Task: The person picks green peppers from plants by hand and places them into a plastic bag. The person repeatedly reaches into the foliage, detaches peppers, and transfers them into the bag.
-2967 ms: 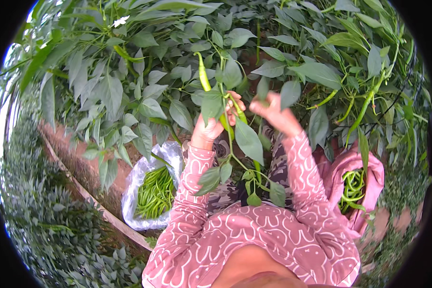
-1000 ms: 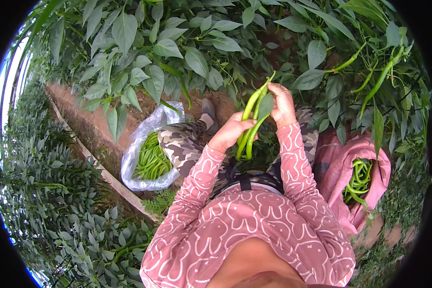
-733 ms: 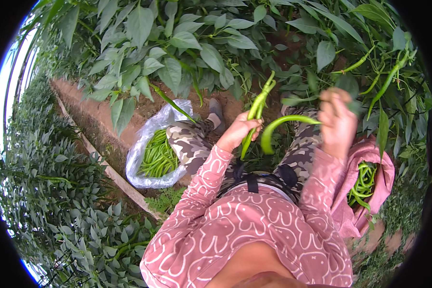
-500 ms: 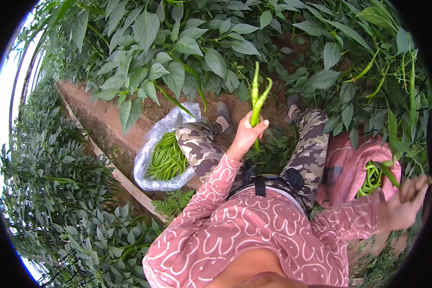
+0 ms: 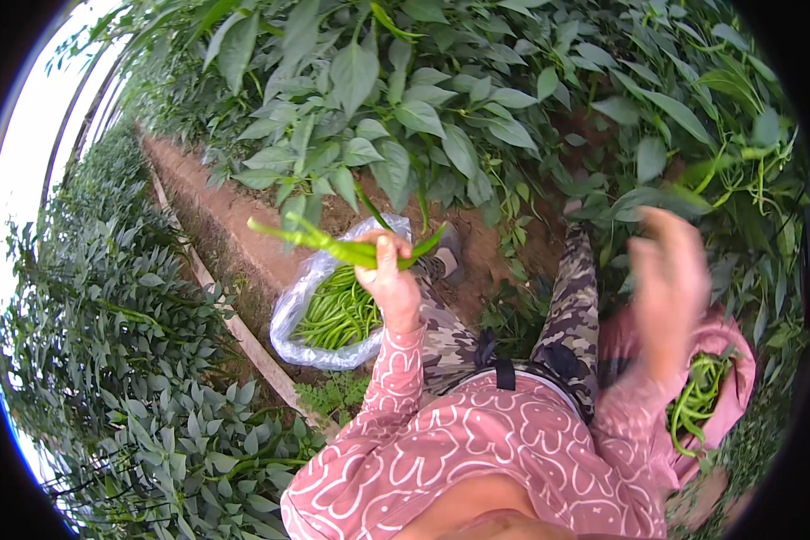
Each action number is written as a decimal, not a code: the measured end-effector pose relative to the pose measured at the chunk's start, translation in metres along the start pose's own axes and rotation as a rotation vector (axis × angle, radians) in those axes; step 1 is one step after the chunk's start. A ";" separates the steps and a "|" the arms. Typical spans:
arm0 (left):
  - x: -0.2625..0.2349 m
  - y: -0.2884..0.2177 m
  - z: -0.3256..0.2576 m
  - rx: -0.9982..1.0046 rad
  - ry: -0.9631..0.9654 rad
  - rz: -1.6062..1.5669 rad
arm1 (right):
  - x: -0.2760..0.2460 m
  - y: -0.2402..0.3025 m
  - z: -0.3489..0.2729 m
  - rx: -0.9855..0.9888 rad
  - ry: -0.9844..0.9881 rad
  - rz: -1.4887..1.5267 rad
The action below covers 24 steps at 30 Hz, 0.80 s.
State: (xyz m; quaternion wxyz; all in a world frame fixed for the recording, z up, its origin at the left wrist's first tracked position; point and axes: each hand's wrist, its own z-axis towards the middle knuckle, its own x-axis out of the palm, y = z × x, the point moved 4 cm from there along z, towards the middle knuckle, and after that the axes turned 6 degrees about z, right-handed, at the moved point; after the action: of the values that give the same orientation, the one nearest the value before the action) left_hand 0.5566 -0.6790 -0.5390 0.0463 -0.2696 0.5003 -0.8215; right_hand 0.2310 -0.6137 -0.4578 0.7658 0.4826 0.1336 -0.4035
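My left hand (image 5: 390,286) is closed around a few long green chili peppers (image 5: 328,241), their pale tips pointing left. It is held up near the upper right rim of a clear plastic bag (image 5: 285,337), in which a heap of green chili peppers (image 5: 340,310) lies. On the other side, my right hand (image 5: 670,274) is raised between the pepper plants and a pink cloth sack (image 5: 738,373). Motion smears its fingers, so whether it holds anything cannot be made out. Curved green peppers (image 5: 693,400) show in the sack's mouth.
Leafy pepper plants (image 5: 423,117) stand close in front, some with hanging pods. More plants (image 5: 171,432) grow at the left, behind a pale strip (image 5: 243,337) along the bare soil (image 5: 216,211). My legs in camouflage trousers (image 5: 567,306) are between the bag and the sack.
My left hand has moved left with the peppers, toward the plastic bag, and they have tipped from upright to nearly level. My right hand has risen from beside the sack toward the plants.
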 end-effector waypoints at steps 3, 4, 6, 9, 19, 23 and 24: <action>-0.019 -0.021 0.002 0.073 -0.065 0.025 | 0.140 0.067 0.048 -0.223 0.258 0.470; -0.025 -0.026 -0.001 0.072 -0.090 0.033 | 0.178 0.080 0.062 -0.194 0.304 0.601; -0.033 -0.031 -0.007 0.056 -0.091 0.060 | 0.241 0.095 0.088 -0.145 0.268 0.649; -0.041 -0.029 -0.018 0.006 -0.116 0.092 | 0.295 0.099 0.114 -0.064 0.260 1.012; -0.037 -0.014 -0.021 -0.099 -0.087 0.072 | 0.265 0.082 0.168 0.252 0.687 0.991; -0.023 -0.014 -0.022 -0.137 -0.036 0.057 | 0.242 0.076 0.191 0.202 0.905 0.946; -0.020 -0.016 -0.023 -0.133 -0.038 0.033 | 0.242 0.072 0.194 0.220 0.934 0.857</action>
State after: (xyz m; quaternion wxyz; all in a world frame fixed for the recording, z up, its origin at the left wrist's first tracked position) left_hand 0.5653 -0.6464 -0.5413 0.0514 -0.2795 0.5572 -0.7803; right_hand 0.4035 -0.8814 -0.4593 0.6661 0.6939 0.2061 0.1798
